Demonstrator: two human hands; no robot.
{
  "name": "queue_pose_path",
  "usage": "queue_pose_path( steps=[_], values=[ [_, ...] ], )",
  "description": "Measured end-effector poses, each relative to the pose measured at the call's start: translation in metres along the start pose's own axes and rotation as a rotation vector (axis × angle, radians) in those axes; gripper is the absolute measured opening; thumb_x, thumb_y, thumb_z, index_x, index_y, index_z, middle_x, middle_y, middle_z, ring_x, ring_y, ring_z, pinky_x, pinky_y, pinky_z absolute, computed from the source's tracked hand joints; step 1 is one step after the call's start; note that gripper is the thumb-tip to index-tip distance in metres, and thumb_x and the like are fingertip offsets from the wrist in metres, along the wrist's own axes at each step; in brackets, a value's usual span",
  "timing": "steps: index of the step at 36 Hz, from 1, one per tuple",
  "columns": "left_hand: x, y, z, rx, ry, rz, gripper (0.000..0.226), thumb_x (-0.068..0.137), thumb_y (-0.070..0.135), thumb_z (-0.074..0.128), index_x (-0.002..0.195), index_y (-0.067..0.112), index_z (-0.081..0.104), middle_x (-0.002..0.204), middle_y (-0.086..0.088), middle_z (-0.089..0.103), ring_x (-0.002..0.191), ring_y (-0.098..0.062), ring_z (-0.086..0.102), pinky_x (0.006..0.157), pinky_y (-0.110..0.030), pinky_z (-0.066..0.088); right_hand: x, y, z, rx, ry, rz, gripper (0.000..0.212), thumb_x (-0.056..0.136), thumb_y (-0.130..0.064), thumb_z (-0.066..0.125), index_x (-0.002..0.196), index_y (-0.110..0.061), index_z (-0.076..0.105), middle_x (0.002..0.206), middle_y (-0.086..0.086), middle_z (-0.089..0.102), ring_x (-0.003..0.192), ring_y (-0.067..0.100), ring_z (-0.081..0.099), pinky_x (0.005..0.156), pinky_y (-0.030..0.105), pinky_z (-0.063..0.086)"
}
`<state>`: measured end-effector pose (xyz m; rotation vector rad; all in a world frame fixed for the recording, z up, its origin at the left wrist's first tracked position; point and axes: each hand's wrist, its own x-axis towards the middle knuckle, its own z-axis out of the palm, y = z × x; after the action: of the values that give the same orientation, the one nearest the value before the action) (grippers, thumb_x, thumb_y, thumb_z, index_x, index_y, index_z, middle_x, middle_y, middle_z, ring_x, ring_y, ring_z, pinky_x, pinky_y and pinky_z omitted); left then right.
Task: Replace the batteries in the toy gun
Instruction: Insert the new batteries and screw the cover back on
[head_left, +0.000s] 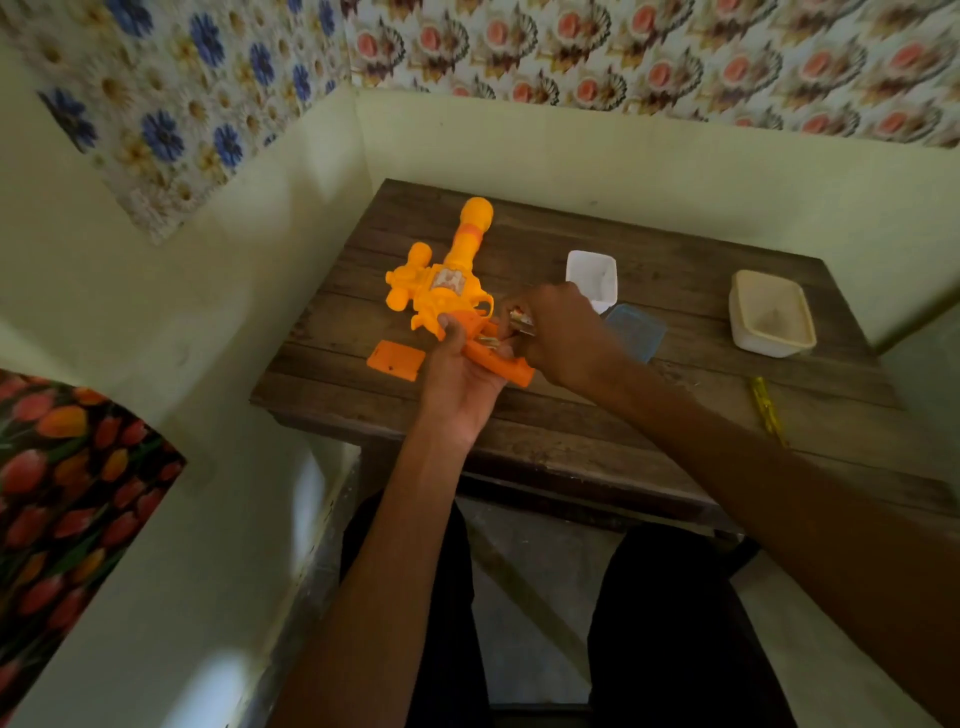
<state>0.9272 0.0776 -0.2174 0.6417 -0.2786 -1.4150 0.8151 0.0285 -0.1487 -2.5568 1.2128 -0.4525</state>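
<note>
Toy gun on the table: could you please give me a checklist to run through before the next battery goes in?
1. Cover off: ok. The orange cover lies on the table, left of the grip.
2. Toy gun steadied: ok. The left hand holds its grip, barrel pointing away.
3. Battery in hand: ok. The right hand pinches something metallic at the open grip, probably batteries.
4. Polarity: cannot tell. The markings are too blurred.
5. Slot clear: cannot tell. Fingers hide most of it.
6. White tub and cream tub within reach: ok. Contents cannot be told.
</note>
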Motion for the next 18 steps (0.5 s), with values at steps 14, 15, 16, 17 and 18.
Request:
queue_pose_path(
  steps=[14,15,16,17,18],
  values=[
    [0.005,-0.002,-0.007,-0.137,-0.06,-0.039,0.034,0.104,0.032,0.037,0.127,0.013,0.052,0.095,-0.012,0.072,0.081,-0.02,0.066,0.104,-0.055,0.04,0.023,-0.004,-0.012,-0.06,-0.057,0.148,0.055,0.054,-0.045,0.089,0.061,-0.027,0.037,0.075,-0.003,0.049,0.08,0.017,0.053,0.065,0.031,0.044],
    [0.006,-0.003,-0.009,-0.154,-0.041,-0.046,0.036,0.103,0.031,0.04,0.132,0.013,0.05,0.089,-0.009,0.07,0.089,-0.02,0.064,0.109,-0.058,0.034,0.023,-0.005,-0.013,-0.047,-0.02,0.148,0.056,0.055,-0.048,0.088,0.06,-0.028,0.036,0.075,-0.004,0.048,0.08,0.017,0.054,0.065,0.031,0.042],
    [0.006,-0.005,-0.01,-0.163,-0.024,-0.052,0.04,0.102,0.031,0.043,0.138,0.013,0.047,0.082,-0.006,0.067,0.093,-0.02,0.06,0.112,-0.06,0.029,0.023,-0.006,-0.013,-0.035,0.008,0.157,0.056,0.056,-0.05,0.087,0.061,-0.027,0.036,0.076,-0.003,0.05,0.081,0.019,0.056,0.064,0.03,0.041],
    [0.006,-0.006,-0.01,-0.169,-0.014,-0.054,0.043,0.101,0.03,0.045,0.141,0.014,0.044,0.076,-0.003,0.063,0.094,-0.019,0.057,0.113,-0.06,0.026,0.022,-0.007,-0.012,-0.03,0.026,0.159,0.056,0.057,-0.05,0.086,0.062,-0.025,0.036,0.076,-0.003,0.052,0.081,0.019,0.058,0.063,0.029,0.04],
    [0.005,-0.006,-0.009,-0.165,-0.021,-0.053,0.043,0.102,0.03,0.044,0.142,0.013,0.043,0.074,-0.002,0.061,0.095,-0.019,0.056,0.114,-0.059,0.026,0.023,-0.006,-0.011,-0.012,0.034,0.163,0.055,0.059,-0.049,0.086,0.062,-0.023,0.037,0.073,-0.005,0.05,0.075,0.017,0.057,0.061,0.027,0.038]
  ],
)
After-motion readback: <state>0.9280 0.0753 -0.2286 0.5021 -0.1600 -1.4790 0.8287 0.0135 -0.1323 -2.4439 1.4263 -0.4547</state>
